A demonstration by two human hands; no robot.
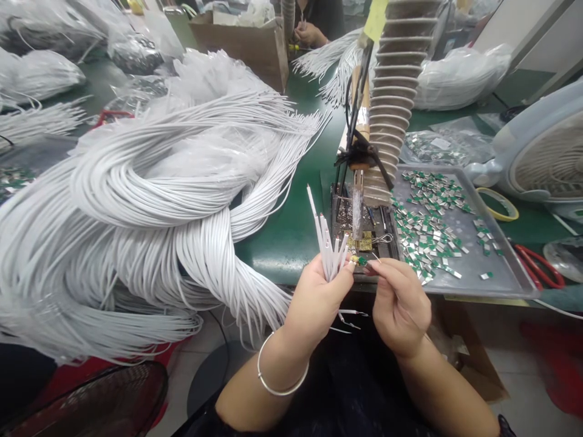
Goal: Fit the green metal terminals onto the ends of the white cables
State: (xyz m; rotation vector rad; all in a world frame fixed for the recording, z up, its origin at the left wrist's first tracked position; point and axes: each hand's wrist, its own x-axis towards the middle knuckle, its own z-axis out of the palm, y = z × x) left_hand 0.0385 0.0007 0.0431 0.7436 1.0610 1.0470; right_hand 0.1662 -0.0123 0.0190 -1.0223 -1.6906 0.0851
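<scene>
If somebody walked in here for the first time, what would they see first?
Probably the huge heap of white cables, looping across the left side of the green table. Next might come the fat ribbed hose hanging down just right of the middle. Then there's the gray tray on the right, scattered with little green and silver pieces.

Green surface (273, 249), glossy, pale light reflected near its front edge. Pale tiled floor (177, 388) below, dark round base (204, 376) standing on it. Open cardboard box (478, 358) under the right side; red plastic (553, 364) farther right. Rear: brown carton (246, 51). Ribbed duct (396, 91) hangs from above. Right: pale blue-grey fan (546, 145), off-white panels (523, 36) behind.
</scene>
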